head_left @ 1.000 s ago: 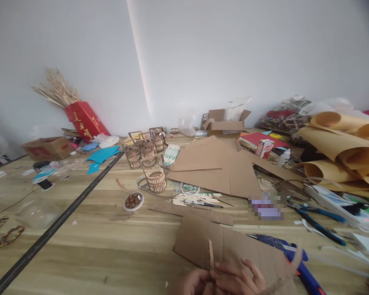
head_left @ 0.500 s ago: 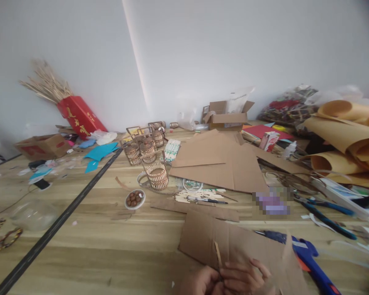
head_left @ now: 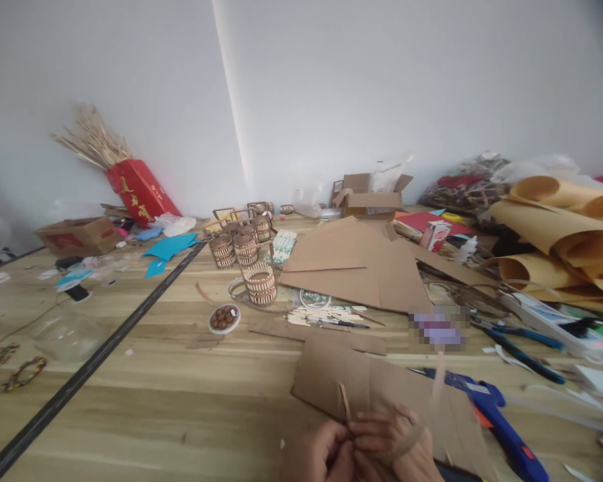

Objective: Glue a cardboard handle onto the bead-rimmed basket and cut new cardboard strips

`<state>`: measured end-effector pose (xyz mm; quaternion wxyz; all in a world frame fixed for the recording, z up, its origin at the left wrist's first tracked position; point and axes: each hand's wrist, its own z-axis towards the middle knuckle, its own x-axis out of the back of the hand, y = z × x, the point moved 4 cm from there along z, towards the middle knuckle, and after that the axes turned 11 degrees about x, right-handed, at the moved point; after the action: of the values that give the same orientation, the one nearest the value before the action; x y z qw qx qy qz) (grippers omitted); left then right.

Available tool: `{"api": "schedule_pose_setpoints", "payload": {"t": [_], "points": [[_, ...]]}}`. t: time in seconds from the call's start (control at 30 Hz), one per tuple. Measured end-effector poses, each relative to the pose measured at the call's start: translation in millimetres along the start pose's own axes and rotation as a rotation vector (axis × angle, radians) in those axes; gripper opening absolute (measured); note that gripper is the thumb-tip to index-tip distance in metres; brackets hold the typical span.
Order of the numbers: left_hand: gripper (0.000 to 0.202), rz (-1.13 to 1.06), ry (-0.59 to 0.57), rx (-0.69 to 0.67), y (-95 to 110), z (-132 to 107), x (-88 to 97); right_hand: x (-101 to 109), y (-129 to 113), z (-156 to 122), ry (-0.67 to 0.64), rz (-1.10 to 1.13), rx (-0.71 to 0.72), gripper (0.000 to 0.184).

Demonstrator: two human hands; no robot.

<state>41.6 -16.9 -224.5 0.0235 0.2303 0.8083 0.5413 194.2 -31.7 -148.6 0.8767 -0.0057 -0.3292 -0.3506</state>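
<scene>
At the bottom of the head view, my left hand point(head_left: 319, 450) and my right hand point(head_left: 389, 438) are close together, both with fingers closed in a pinch. Between the fingertips a thin wooden strip point(head_left: 344, 400) sticks up at a slant, and both hands appear to grip it. A longer pale strip point(head_left: 438, 378), smeared by motion, curves up from my right hand. Under and behind the hands lies a piece of cardboard point(head_left: 326, 371). A blue glue gun point(head_left: 502, 415) rests to the right of my right hand.
Several small woven baskets point(head_left: 261, 284) stand mid-table, with a bowl of brown balls point(head_left: 224, 318) nearby. Short sticks point(head_left: 321, 314) lie before a large cardboard sheet point(head_left: 396, 268). Blue-handled pliers point(head_left: 522, 351) and rolled brown paper point(head_left: 557, 234) are on the right.
The camera view has shifted slightly. My hands, still together on the strip, appear a little further left and higher. A dark edge with yellow now shows below my right hand.
</scene>
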Motion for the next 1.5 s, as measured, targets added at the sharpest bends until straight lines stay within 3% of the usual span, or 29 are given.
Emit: {"api": "schedule_pose_setpoints", "payload": {"t": [0.17,0.37,0.53,0.87,1.1,1.33,1.5], "points": [[0.049,-0.114,-0.035,-0.12,17.2,-12.9,-0.2,4.9,-5.3,4.9,0.017,0.077,-0.125,0.012],[0.042,-0.11,-0.007,-0.152,37.5,-33.9,6.1,9.3,-9.3,10.8,0.079,0.227,-0.265,0.01],[0.038,-0.132,-0.031,-0.174,40.8,-40.1,8.5,10.4,-13.0,11.6,0.087,0.307,-0.377,0.011],[0.032,-0.162,0.042,-0.136,43.6,-45.3,10.6,14.1,-20.5,13.1,0.038,0.3,-0.366,0.016],[0.029,-0.12,0.006,-0.155,42.3,-45.8,10.2,11.7,-21.2,11.1,0.016,0.294,-0.405,0.015],[0.03,-0.023,0.016,-0.213,36.8,-44.8,11.5,11.8,-17.2,11.9,-0.008,0.336,-0.378,0.015],[0.034,0.129,0.098,-0.288,40.6,-47.8,16.6,9.7,-12.3,15.7,-0.006,0.418,-0.377,0.015]]}}
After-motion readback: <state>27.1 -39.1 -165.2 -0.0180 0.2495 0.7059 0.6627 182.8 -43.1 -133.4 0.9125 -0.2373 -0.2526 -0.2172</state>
